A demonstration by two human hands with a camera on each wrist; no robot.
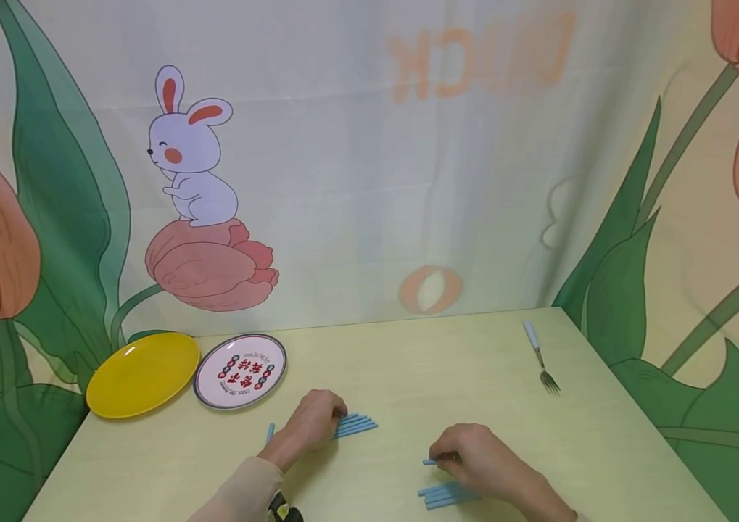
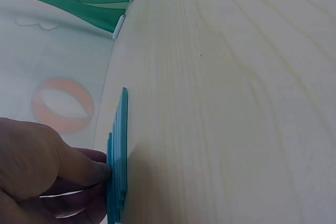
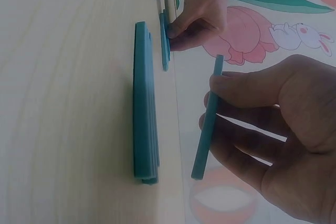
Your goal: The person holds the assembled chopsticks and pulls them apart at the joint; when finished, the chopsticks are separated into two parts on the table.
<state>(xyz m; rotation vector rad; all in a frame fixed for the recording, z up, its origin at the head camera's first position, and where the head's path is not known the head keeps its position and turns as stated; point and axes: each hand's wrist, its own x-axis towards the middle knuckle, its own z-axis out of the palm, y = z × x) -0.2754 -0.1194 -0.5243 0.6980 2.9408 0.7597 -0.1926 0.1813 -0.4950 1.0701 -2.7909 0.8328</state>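
Observation:
In the head view my left hand (image 1: 313,420) is low over a fanned row of thin blue sticks (image 1: 357,426) on the table. The left wrist view shows its thumb and fingers pinching at the edge of these blue sticks (image 2: 121,145). My right hand (image 1: 476,457) pinches a single blue stick (image 3: 208,121) between thumb and fingertips, raised off the table. Beneath that hand lies another bunch of blue sticks (image 1: 447,496), side by side and partly covered by the hand. One more blue stick (image 1: 270,433) shows just left of my left wrist.
A yellow plate (image 1: 143,375) and a white plate with red print (image 1: 241,371) stand at the back left. A fork (image 1: 542,359) with a pale handle lies at the back right. Behind the table (image 1: 369,362) hangs a printed curtain (image 1: 343,181).

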